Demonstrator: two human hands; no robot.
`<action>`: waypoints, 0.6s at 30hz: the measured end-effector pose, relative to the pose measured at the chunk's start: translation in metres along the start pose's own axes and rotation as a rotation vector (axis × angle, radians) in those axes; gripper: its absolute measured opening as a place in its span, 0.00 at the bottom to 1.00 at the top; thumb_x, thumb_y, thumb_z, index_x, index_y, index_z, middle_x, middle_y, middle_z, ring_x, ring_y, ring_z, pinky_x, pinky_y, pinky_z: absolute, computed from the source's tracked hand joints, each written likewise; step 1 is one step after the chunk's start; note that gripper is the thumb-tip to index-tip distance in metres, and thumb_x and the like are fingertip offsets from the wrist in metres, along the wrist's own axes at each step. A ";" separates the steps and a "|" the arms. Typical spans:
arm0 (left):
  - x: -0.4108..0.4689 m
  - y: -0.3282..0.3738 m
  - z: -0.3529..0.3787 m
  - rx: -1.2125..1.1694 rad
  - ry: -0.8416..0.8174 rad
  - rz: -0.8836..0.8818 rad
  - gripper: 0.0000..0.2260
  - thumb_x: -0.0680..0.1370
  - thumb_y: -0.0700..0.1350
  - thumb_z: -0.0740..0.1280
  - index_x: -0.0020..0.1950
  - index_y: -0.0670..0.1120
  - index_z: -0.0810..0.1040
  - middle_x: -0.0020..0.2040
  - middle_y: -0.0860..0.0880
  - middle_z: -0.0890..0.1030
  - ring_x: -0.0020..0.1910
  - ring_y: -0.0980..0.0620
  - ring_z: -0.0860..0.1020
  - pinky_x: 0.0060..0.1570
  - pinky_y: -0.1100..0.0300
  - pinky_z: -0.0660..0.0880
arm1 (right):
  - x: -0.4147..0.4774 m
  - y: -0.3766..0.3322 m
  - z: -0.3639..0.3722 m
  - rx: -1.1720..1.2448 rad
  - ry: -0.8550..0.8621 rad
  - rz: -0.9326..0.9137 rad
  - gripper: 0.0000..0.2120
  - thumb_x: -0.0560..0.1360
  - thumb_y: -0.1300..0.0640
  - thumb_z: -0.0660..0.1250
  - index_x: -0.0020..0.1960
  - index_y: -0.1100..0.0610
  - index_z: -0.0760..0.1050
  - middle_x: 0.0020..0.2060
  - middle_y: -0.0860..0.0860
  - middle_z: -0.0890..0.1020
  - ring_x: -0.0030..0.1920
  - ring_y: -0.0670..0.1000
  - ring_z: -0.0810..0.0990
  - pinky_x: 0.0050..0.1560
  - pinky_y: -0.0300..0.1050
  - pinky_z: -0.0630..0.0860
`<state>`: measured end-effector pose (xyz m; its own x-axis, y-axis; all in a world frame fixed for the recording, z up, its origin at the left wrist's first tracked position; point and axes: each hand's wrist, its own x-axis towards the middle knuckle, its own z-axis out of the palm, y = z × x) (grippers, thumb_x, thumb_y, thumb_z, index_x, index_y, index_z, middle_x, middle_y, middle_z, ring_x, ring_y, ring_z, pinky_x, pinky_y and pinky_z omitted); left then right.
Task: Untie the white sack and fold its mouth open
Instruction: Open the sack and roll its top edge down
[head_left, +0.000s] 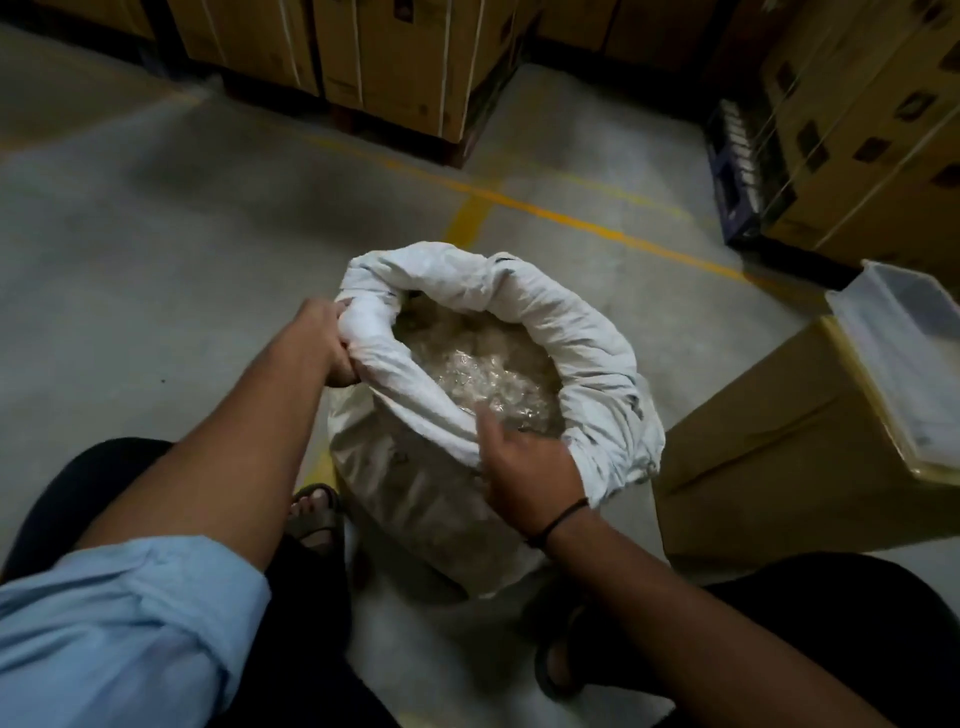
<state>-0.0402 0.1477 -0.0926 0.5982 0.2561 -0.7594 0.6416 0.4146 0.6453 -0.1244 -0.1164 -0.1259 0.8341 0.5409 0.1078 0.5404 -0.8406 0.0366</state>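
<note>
White sack (415, 483) stands upright on the grey concrete floor (156, 291), between the seated person's knees, just inboard of a sandalled foot (314, 512). Mouth already open; rim rolled outward into a thick cuff (571, 332) running round the top. Inside, a heap of small clear, glinting pieces (483, 369), too blurred to identify.

Left hand (324, 345) at the cuff's left edge, fingers closed tight around a bunched fold of the fabric. Light blue sleeve (119, 629) rolled up above the left forearm.

Right hand (524, 467) at the near right edge of the cuff, palm down over the rim, fingers curled onto the cloth; motion blur makes it hard to tell whether they actually pinch it. Thin black band (563, 517) on the right wrist.

Surroundings: yellow painted lines (571, 221) cross the floor beyond the sack. Brown cardboard box (769, 467) sits just right of the sack, with a clear plastic tray (904, 353) resting on its top edge. Stacked cartons (395, 57) bound with white straps line the far side, more at far right (872, 130). Dark trousers (810, 613) fill the lower frame.
</note>
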 end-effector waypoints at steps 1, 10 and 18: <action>0.004 -0.005 -0.005 -0.083 -0.062 -0.075 0.20 0.83 0.47 0.62 0.73 0.38 0.73 0.66 0.38 0.79 0.63 0.34 0.78 0.39 0.56 0.82 | -0.001 0.012 0.001 -0.070 0.064 -0.006 0.35 0.68 0.55 0.74 0.72 0.60 0.68 0.37 0.56 0.82 0.28 0.59 0.80 0.24 0.47 0.74; -0.030 -0.008 0.056 1.188 0.509 0.952 0.42 0.73 0.63 0.67 0.81 0.49 0.54 0.79 0.38 0.57 0.75 0.34 0.62 0.69 0.39 0.66 | -0.006 0.022 0.029 -0.056 -0.031 -0.061 0.34 0.70 0.61 0.66 0.75 0.63 0.64 0.47 0.59 0.82 0.37 0.62 0.82 0.39 0.55 0.78; -0.047 -0.070 0.077 1.679 -0.527 0.985 0.33 0.81 0.63 0.61 0.81 0.52 0.55 0.70 0.47 0.77 0.68 0.46 0.75 0.65 0.52 0.71 | -0.028 0.026 0.006 -0.021 -0.257 -0.041 0.54 0.67 0.25 0.62 0.78 0.60 0.53 0.72 0.57 0.66 0.70 0.61 0.67 0.71 0.64 0.58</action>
<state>-0.0760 0.0390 -0.0959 0.8111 -0.5170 -0.2736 -0.3911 -0.8271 0.4037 -0.1329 -0.1531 -0.1342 0.8134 0.5619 -0.1502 0.5746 -0.8165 0.0567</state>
